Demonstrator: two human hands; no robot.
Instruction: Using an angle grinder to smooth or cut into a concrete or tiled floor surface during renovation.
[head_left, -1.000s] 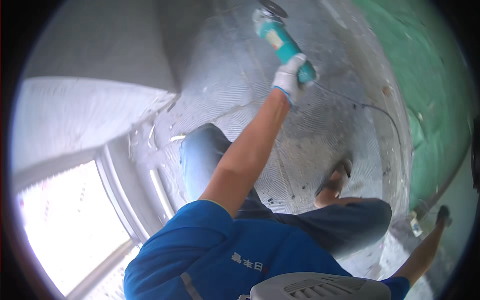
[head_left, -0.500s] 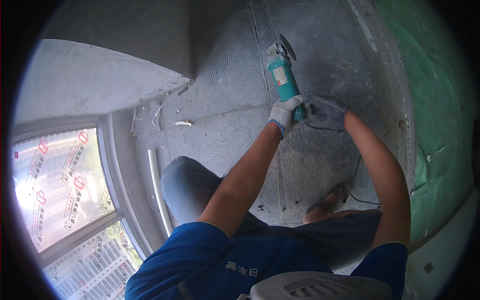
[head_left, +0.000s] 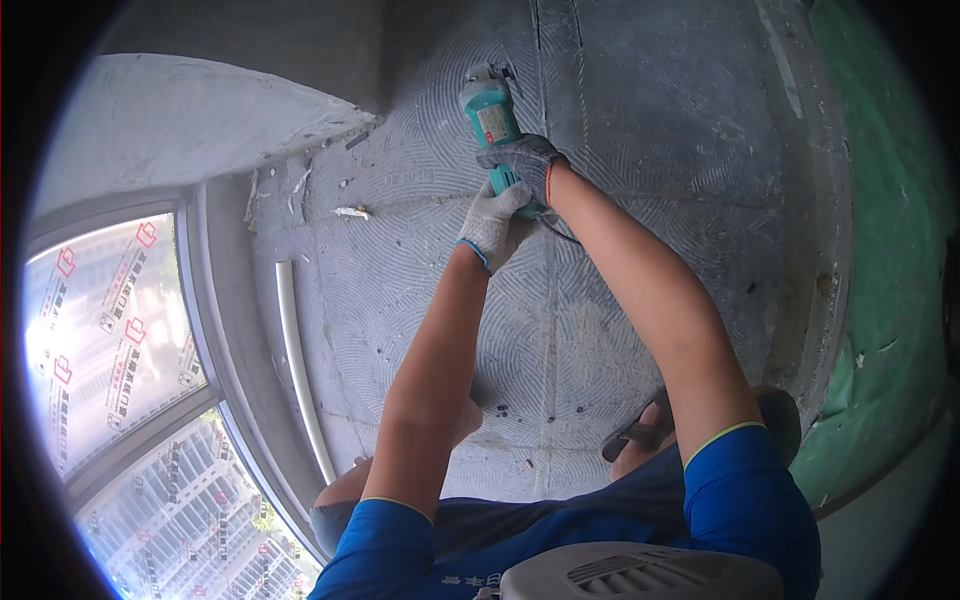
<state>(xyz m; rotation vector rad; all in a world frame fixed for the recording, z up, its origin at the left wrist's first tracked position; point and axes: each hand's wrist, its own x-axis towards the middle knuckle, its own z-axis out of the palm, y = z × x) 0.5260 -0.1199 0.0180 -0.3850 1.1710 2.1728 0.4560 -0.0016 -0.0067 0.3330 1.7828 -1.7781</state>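
A teal angle grinder (head_left: 491, 112) points away from me over the rough grey floor, its metal head at the far end. My left hand (head_left: 492, 222), in a white knit glove with a blue cuff, is closed around its rear end. Farther up, my right hand (head_left: 524, 158), in a dark grey glove, wraps across the middle of the body. The thin disc at the head shows only partly, almost edge-on. A dark cord (head_left: 558, 230) leaves the rear of the grinder and passes under my right forearm.
The floor (head_left: 640, 290) has comb-ridged patches, seams and small debris. A white pipe (head_left: 298, 360) lies at the left beside a window (head_left: 110, 330). A pale wall block (head_left: 200, 130) juts in at far left. Green sheeting (head_left: 895, 300) covers the right side. My sandalled foot (head_left: 645, 440) is below.
The grinder has shifted left with my left hand on it. My right hand has gone from near its rear end to a grip around its body. My left knee has swung out to the side.
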